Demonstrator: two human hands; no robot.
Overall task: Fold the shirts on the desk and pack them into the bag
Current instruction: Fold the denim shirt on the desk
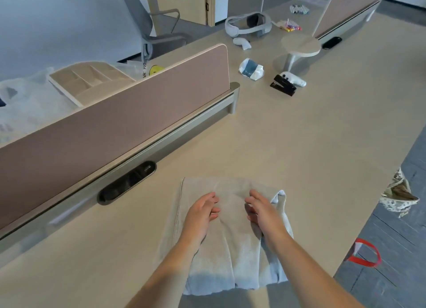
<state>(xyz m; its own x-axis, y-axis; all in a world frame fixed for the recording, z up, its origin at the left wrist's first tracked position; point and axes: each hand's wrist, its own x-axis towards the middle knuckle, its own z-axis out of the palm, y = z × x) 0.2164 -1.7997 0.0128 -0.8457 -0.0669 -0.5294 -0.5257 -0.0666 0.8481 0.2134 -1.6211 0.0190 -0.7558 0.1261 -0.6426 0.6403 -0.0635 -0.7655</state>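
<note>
A pale grey-beige shirt [230,245] lies on the desk [299,135] in front of me, folded lengthwise into a narrow strip, with its hem hanging over the near edge. My left hand [201,213] rests on the shirt's left half, fingers relaxed and slightly bent. My right hand [260,212] lies over the right half, by a raised fold of cloth, with its fingers loosely curved. Neither hand plainly grips the cloth. A bag with a red handle [365,254] shows past the desk's right edge, on the floor.
A pink divider panel [115,123] runs along the left, with a black cable slot [126,183] at its foot. Farther back lie a black stapler [282,85], a headset [247,24], controllers and markers. A patterned cloth [397,192] hangs at the right edge.
</note>
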